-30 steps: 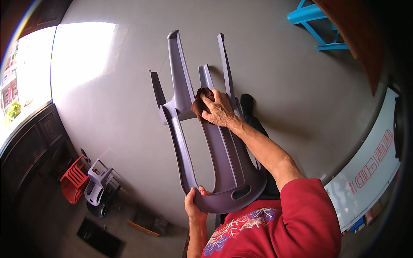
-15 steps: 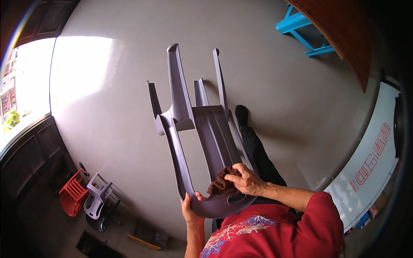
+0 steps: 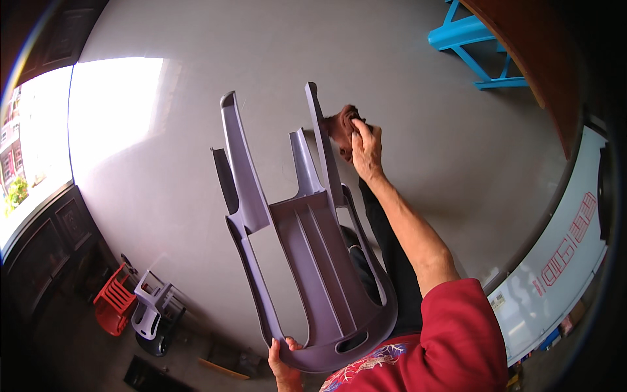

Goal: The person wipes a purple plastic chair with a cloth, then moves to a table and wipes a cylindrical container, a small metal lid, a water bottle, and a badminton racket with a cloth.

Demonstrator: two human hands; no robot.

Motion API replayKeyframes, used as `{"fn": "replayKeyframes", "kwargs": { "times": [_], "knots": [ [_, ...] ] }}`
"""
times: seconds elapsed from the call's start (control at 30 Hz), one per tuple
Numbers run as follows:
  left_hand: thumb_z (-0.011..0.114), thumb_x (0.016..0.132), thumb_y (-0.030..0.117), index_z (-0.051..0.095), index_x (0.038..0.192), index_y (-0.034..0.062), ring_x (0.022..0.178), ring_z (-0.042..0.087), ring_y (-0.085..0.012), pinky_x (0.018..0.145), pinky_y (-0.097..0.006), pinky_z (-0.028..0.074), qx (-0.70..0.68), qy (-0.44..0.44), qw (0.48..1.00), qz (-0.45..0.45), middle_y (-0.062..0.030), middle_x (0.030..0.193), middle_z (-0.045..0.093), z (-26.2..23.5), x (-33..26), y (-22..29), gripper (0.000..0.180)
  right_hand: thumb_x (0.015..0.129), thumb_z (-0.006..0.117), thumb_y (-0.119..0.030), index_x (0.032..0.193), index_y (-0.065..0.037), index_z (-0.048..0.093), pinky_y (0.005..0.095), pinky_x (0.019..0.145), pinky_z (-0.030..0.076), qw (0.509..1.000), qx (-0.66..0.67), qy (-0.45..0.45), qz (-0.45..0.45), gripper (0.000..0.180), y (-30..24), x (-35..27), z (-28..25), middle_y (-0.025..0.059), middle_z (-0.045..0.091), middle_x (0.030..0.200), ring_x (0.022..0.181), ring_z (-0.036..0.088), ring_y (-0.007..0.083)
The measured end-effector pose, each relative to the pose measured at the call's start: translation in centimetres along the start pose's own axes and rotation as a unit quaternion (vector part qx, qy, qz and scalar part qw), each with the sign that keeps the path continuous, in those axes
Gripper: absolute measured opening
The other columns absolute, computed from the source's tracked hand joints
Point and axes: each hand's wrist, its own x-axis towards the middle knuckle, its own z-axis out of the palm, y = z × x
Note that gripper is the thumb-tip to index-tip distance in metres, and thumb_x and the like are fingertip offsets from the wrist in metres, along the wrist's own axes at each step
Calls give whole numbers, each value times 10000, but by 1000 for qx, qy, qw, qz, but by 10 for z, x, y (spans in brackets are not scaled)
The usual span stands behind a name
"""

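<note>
Right arm: reaches from the near right, out of a red sleeve [image 3: 460,320], nearly straight and slanting far and leftward. Right hand [image 3: 368,151]: back and thumb side in view, level with the far part of the chair and just right of one leg. Fingers bent and pinching a crumpled brown cloth [image 3: 343,127]. The cloth's left edge meets the right-hand far leg [image 3: 320,137]; whether it presses on the leg or wraps behind it cannot be told. Fingertips sunk in the folds, partly hidden.

Left hand [image 3: 283,366]: at the near left corner of the chair's rim, closed on it, thumb at the outer side, fingertips showing through the long left opening. Palm and remaining fingers largely hidden under the rim; forearm cut off by the near edge of view.

Purple plastic chair [image 3: 321,274]: in front of the person, backrest toward the body, four legs pointing far. An oval slot [image 3: 353,341] pierces the near end. Underside out of sight; whether it rests on the floor [image 3: 196,196] cannot be told.

Dark trouser leg [image 3: 403,287]: right of the chair, partly covered by it and by the right forearm.

Far right: blue frame [image 3: 467,36], partly hidden by a brown panel [image 3: 522,46]. Near left: red chair [image 3: 113,304] beside a pale purple chair [image 3: 149,304], dim and small.
</note>
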Motion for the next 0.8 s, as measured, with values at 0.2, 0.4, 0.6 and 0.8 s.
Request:
{"fn": "replayKeyframes", "kwargs": {
  "times": [0.2, 0.4, 0.6, 0.8],
  "knots": [
    [476, 879, 375, 538, 735, 55, 627, 475, -149, 651, -268, 408, 61, 85, 994, 15, -17, 628, 487, 6, 9, -7, 357, 795, 487, -116, 1158, -124, 571, 398, 856, 438, 982, 12, -187, -9, 372, 14, 93, 95, 237, 495, 1048, 944, 484, 344],
    [494, 869, 342, 528, 725, 66, 603, 448, -128, 621, -265, 396, 73, 81, 994, 11, -9, 618, 467, 6, 16, -5, 313, 778, 464, -124, 1255, -71, 492, 367, 895, 434, 954, 3, -297, -23, 480, 14, 79, 92, 208, 469, 1050, 1002, 488, 304],
    [512, 869, 319, 537, 744, 65, 617, 464, -128, 624, -268, 417, 41, 78, 996, 14, -11, 634, 481, 15, 10, -3, 284, 750, 484, -21, 1222, -43, 493, 381, 832, 459, 951, 8, -306, -34, 473, 10, -69, 13, 208, 432, 1085, 947, 510, 355],
    [507, 880, 372, 552, 766, 59, 627, 487, -149, 642, -279, 431, 46, 48, 998, 22, -17, 645, 501, 20, 4, 7, 336, 705, 561, 6, 1138, -28, 457, 397, 743, 474, 956, -77, -283, 5, 446, -7, -134, -26, 189, 472, 985, 904, 517, 364]
  ]
}}
